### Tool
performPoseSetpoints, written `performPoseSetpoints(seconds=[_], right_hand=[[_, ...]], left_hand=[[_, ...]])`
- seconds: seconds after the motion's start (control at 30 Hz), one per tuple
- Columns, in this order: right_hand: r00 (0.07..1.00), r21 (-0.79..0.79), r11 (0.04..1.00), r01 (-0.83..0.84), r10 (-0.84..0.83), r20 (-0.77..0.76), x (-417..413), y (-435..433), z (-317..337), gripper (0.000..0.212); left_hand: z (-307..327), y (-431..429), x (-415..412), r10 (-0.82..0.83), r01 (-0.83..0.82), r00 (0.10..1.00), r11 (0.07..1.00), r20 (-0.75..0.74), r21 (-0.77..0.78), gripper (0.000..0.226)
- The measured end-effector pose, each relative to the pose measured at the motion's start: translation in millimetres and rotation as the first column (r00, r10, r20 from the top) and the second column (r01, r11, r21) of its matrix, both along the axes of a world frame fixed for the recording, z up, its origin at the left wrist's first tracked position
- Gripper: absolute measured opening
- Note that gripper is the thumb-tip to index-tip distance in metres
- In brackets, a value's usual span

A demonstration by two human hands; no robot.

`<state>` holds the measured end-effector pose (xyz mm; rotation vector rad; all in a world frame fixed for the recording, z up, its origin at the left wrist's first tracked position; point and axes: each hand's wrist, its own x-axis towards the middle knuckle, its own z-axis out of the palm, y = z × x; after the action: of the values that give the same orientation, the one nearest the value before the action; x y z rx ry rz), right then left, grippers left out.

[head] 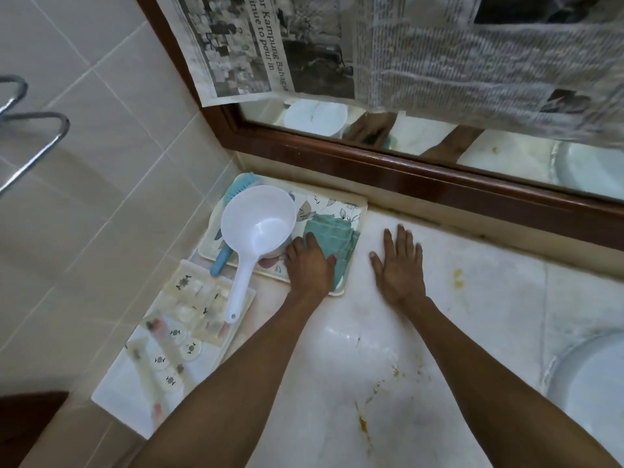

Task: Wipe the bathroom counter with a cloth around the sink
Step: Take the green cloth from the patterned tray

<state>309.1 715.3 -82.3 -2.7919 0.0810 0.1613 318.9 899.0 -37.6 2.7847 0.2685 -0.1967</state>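
A folded teal cloth lies on a leaf-patterned tray at the back left of the white marble counter. My left hand rests on the cloth's near left part, fingers curled over it. My right hand lies flat and spread on the bare counter to the right of the tray, holding nothing. The white sink curves in at the right edge. Yellow-brown stains mark the counter near me, and another stain sits further right.
A white plastic dipper and a blue brush sit on the tray. A second tray of small toiletries lies in front of it. A wood-framed mirror, partly covered with newspaper, runs along the back. Tiled wall and a chrome rail are at left.
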Motion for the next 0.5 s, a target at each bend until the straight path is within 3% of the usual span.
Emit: performPoseSetpoints(seconds=[0.23,0.5], right_hand=[[1.0,-0.042,0.999,0.014,-0.014,0.011,-0.8,0.8,-5.8,0.067],[0.998,-0.075,0.996,0.039,-0.035,0.048,-3.8,3.5,-6.2,0.066]], left_hand=[[1.5,-3.4,-3.6,0.066,-0.041,0.99,0.98,0.127,-0.193,0.049],[7.7,-2.3,-6.1,0.092,0.005,0.967,0.924,0.237,-0.381,0.049]])
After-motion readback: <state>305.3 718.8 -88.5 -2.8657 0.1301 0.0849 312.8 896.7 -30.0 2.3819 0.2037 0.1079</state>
